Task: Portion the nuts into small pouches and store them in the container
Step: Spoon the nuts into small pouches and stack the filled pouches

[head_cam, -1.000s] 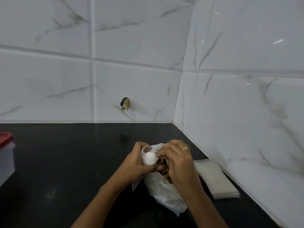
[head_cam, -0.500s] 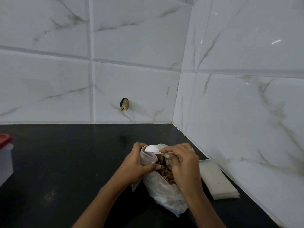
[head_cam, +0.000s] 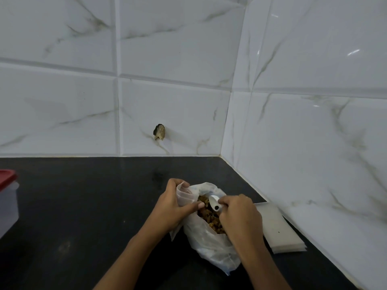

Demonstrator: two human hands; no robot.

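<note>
Container (head_cam: 8,197): translucent body, red lid, at the far left edge of the frame, cut off by the edge. Stands on the black surface (head_cam: 83,206), well apart from both hands.

Back wall: white marbled tiles. One chipped hole (head_cam: 159,132) low in a tile, above the far edge of the surface.

Left grip (head_cam: 173,206): fingers curled round a small clear pouch (head_cam: 184,192), thumb laid across its near side. The pouch is held upright, mouth up, and touches the left rim of the bag's mouth. Contents of the pouch cannot be made out.

White plastic bag (head_cam: 209,243): lies on the surface at centre, between the two forearms, mouth open toward the far side. The nuts (head_cam: 209,215) are inside it, a brown heap visible through the opening.

White scoop (head_cam: 214,203): over the nuts at the bag's mouth, just right of the pouch. A dark spot shows at its near end; whether the bowl carries nuts cannot be told.

Right grip (head_cam: 240,216): clenched on the scoop's handle, knuckles up, hand over the right side of the bag's opening.

Stack of flat pouches (head_cam: 280,231): on the surface right of the bag, close to the right wall, partly hidden behind the right hand.
</note>
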